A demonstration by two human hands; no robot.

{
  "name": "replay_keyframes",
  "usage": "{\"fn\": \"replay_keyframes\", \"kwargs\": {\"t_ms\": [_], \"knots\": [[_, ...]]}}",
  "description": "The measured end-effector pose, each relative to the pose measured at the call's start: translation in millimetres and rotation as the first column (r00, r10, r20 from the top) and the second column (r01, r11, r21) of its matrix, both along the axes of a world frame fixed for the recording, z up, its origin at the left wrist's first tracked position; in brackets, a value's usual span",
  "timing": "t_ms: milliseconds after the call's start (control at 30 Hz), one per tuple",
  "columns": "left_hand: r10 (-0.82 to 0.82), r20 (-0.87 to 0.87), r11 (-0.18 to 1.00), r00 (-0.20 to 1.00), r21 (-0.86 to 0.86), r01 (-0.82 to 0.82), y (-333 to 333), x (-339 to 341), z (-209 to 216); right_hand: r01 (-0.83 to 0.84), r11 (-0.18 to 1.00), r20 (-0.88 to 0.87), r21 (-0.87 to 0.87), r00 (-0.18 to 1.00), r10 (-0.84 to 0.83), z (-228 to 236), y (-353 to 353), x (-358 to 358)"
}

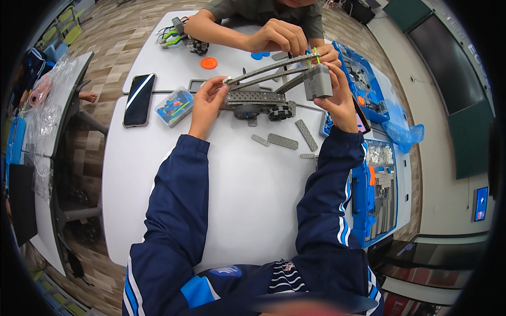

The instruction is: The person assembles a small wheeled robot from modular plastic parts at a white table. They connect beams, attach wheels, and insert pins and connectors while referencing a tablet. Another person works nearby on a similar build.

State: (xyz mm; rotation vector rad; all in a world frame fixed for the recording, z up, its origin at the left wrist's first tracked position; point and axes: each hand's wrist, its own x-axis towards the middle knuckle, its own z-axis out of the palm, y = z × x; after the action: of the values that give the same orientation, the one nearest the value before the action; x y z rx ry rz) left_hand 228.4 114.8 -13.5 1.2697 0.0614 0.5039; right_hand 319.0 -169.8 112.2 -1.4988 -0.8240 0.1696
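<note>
Grey, hole-studded beams [256, 98] are forming the build [253, 103] between my hands, over smooth white tabletop [247, 200], with dark round wheels [280, 112] underneath. My left hand [206, 104] is pinching its left end, fingers nearly closed; my right hand [342, 101] is wrapping half-curled around a boxy grey block [318, 83]. Loose flat strips [283, 140] are lying nearby, bare space is opening toward me, and a blue case [360, 197] is hemming the right edge. Someone's hand [279, 38] is crowding the upper beams, so I'm not quite seeing their ends.
</note>
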Motion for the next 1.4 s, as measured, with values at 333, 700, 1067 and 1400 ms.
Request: {"fn": "replay_keyframes", "kwargs": {"t_ms": [333, 700, 1067, 1400], "knots": [[-0.028, -0.04, 0.997, 0.999, -0.078, 0.025, -1.4, -2.3, 0.2, -0.012, 1.0, 0.015, 0.028, 1.0, 0.012, -0.1, 1.6, -1.2], [-0.025, -0.042, 0.997, 0.999, -0.072, 0.022, -1.0, -3.5, 2.0, -0.004, 1.0, 0.025, 0.006, 1.0, 0.004, 2.0, 2.5, -3.9], [-0.036, -0.046, 0.997, 0.998, -0.072, 0.033, -0.1, -3.4, 1.8, -0.013, 1.0, 0.025, 0.014, 1.0, 0.013, 0.4, 1.0, -2.2], [-0.031, -0.03, 0.998, 0.999, -0.059, 0.03, -0.7, -2.7, 0.6, -0.002, 1.0, 0.018, 0.017, 1.0, 0.002, 0.3, 0.8, -2.0]]}}
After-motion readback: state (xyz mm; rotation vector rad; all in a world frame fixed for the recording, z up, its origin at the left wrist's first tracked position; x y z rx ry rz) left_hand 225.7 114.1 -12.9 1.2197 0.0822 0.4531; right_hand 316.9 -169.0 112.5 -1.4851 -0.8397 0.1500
